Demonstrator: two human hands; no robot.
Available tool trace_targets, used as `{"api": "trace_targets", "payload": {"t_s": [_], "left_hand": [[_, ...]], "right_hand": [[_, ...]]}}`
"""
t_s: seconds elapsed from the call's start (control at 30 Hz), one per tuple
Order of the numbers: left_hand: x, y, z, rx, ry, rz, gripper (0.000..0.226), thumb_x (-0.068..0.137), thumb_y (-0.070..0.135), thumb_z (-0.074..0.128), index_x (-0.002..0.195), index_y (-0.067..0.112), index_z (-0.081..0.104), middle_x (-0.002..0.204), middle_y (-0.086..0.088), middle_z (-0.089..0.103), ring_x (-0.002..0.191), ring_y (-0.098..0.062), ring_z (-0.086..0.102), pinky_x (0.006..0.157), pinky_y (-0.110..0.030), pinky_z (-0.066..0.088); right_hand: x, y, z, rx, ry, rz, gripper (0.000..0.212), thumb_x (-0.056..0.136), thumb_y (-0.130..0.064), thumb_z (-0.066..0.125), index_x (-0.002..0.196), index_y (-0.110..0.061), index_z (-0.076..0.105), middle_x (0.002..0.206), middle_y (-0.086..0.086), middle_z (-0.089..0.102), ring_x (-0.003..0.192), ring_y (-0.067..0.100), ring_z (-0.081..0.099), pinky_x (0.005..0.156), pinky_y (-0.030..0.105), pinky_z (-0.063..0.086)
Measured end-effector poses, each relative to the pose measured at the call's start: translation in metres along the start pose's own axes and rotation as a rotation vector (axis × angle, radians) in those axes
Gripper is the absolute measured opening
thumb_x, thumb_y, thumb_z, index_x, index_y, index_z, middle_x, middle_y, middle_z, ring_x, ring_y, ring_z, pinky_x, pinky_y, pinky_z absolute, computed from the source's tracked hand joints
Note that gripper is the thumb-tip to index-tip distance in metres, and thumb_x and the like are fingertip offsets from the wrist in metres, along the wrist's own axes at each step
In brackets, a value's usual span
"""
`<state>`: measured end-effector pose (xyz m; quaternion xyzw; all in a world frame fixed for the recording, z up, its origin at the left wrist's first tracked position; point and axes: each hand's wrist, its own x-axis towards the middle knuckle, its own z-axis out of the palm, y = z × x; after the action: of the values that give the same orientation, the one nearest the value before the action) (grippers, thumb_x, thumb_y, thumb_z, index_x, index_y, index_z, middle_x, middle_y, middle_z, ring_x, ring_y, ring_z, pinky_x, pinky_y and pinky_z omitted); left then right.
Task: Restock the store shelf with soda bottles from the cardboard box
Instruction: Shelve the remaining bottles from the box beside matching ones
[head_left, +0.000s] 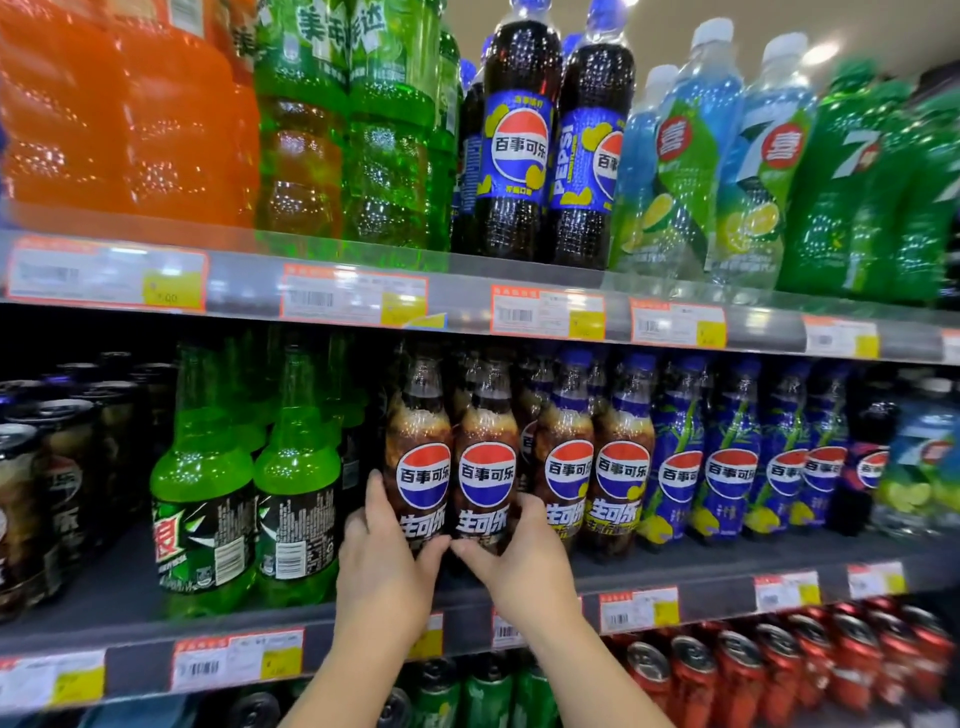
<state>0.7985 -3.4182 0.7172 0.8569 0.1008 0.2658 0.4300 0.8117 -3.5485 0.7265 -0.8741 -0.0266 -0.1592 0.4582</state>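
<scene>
You are standing two cola bottles upright on the grey middle shelf, long axes vertical, at the front of the row, with green bottles just beyond your left fingers and more cola bottles just beyond your right. Your left hand is clamping the left cola bottle low on its glossy label while your right hand is clamping the right cola bottle, the two bottles touching side by side. Both are smooth, waisted clear plastic full of dark liquid; judging by the grip, each is sitting directly ahead of its own fingers, ready to slide back; no cardboard box is showing.
</scene>
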Motion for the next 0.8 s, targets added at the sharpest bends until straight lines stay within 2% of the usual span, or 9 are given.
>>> {"api": "trace_targets", "payload": {"t_s": [0.17, 0.47, 0.57, 0.67, 0.73, 0.8], "left_hand": [[0.0, -0.001, 0.001, 0.031, 0.011, -0.002, 0.1, 0.079, 0.041, 0.071, 0.149, 0.027, 0.001, 0.139, -0.013, 0.041, 0.124, -0.031, 0.045, 0.098, -0.044, 0.042], [0.0, -0.003, 0.001, 0.04, 0.012, 0.018, 0.1, 0.079, 0.042, 0.071, 0.149, 0.027, 0.002, 0.138, -0.014, 0.041, 0.123, -0.034, 0.045, 0.098, -0.046, 0.042], [-0.002, 0.0, -0.001, 0.031, 0.013, 0.02, 0.104, 0.077, 0.04, 0.073, 0.15, 0.025, 0.001, 0.137, -0.017, 0.042, 0.125, -0.035, 0.042, 0.101, -0.047, 0.04], [-0.015, 0.009, -0.001, 0.065, 0.139, 0.166, 0.11, 0.069, 0.033, 0.081, 0.15, 0.012, 0.009, 0.139, -0.022, 0.04, 0.129, -0.039, 0.036, 0.104, -0.051, 0.036], [-0.027, 0.023, 0.002, 0.058, 0.242, 0.3, 0.1, 0.066, 0.027, 0.084, 0.145, 0.005, 0.025, 0.138, -0.022, 0.043, 0.128, -0.036, 0.036, 0.104, -0.047, 0.034], [-0.038, 0.041, 0.009, 0.004, 0.258, 0.413, 0.087, 0.068, 0.027, 0.083, 0.139, 0.006, 0.037, 0.135, -0.016, 0.047, 0.127, -0.028, 0.038, 0.103, -0.038, 0.031]], "right_hand": [[-0.004, 0.001, 0.0, -0.021, 0.037, -0.016, 0.056, 0.085, -0.029, 0.069, 0.132, -0.023, 0.04, 0.12, -0.006, 0.061, 0.114, 0.015, 0.055, 0.094, 0.026, 0.042], [-0.005, 0.0, 0.001, -0.05, 0.041, -0.045, 0.058, 0.086, -0.031, 0.067, 0.136, -0.023, 0.038, 0.123, -0.003, 0.063, 0.114, 0.018, 0.056, 0.091, 0.027, 0.043], [-0.006, 0.001, -0.003, -0.047, 0.047, -0.053, 0.062, 0.085, -0.033, 0.068, 0.138, -0.022, 0.038, 0.126, -0.003, 0.061, 0.118, 0.017, 0.055, 0.094, 0.027, 0.043], [-0.011, 0.003, -0.014, -0.02, 0.071, -0.054, 0.065, 0.086, -0.035, 0.067, 0.141, -0.019, 0.038, 0.13, -0.003, 0.059, 0.121, 0.015, 0.054, 0.099, 0.03, 0.045], [-0.014, 0.007, -0.025, -0.008, 0.116, -0.077, 0.055, 0.088, -0.034, 0.064, 0.137, -0.019, 0.046, 0.126, -0.005, 0.061, 0.115, 0.01, 0.057, 0.099, 0.029, 0.047], [-0.013, 0.018, -0.04, 0.011, 0.195, -0.106, 0.039, 0.089, -0.031, 0.063, 0.126, -0.021, 0.055, 0.115, -0.01, 0.064, 0.105, 0.005, 0.059, 0.095, 0.028, 0.049]]}}
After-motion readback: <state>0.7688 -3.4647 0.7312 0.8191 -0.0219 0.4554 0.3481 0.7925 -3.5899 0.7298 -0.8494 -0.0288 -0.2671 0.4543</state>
